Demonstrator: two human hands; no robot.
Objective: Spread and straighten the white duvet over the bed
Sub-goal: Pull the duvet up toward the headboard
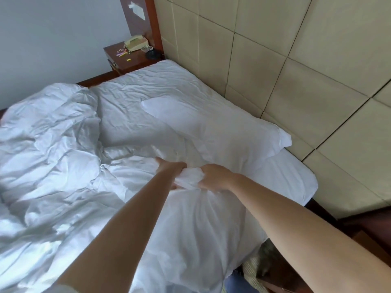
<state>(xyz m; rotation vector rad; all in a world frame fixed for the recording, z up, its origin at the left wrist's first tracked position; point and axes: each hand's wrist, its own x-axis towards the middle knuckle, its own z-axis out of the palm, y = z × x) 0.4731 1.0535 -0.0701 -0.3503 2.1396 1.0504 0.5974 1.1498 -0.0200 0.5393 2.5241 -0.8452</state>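
On the bed (pixel 148 85), left hand (pixel 170 169) and right hand (pixel 213 176) grip bunched duvet (pixel 63 166) between them.

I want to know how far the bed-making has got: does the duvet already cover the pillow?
No: the pillow lies bare by the headboard, while the duvet is bunched lower down, gripped by both hands.

A white pillow (pixel 222 127) is laid at an angle near the padded beige headboard (pixel 275 60) on the right. At the far left, a beige telephone (pixel 136 43) and small coloured bits (pixel 122 53) are seen on a wooden nightstand (pixel 127 60).
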